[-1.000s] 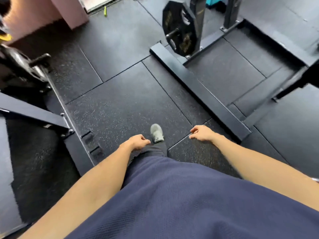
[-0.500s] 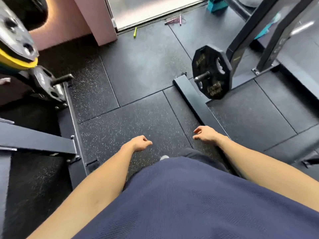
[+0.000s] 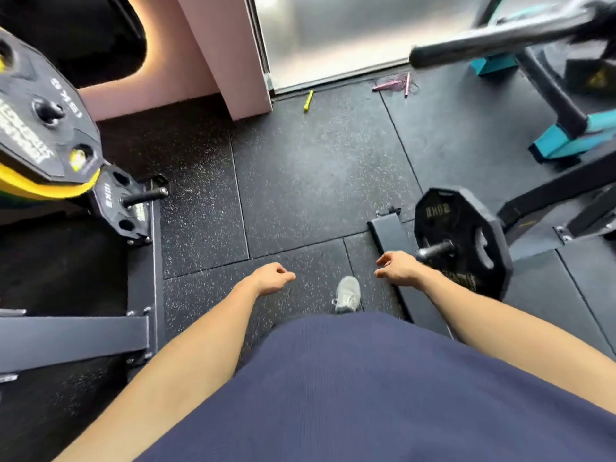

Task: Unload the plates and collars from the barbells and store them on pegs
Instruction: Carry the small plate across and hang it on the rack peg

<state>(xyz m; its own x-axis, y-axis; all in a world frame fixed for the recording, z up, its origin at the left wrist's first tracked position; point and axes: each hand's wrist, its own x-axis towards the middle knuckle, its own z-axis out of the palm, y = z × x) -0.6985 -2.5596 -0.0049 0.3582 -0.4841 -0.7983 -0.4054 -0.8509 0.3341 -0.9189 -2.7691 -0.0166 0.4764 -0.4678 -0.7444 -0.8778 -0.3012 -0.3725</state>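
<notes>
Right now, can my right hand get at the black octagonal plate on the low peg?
Probably yes: the right hand hangs open beside the black octagonal plate, with nothing between them.

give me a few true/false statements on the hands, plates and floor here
1. Both hands hold nothing. True: the left hand and right hand are empty.
2. The black plate on the right lies flat on the floor. False: it stands upright on a peg.
3. A yellow plate shows at the left rack. True.
4. The right hand grips the peg. False: it hangs beside it, holding nothing.
5. A yellow stick lies on the floor near the door. True.
</notes>
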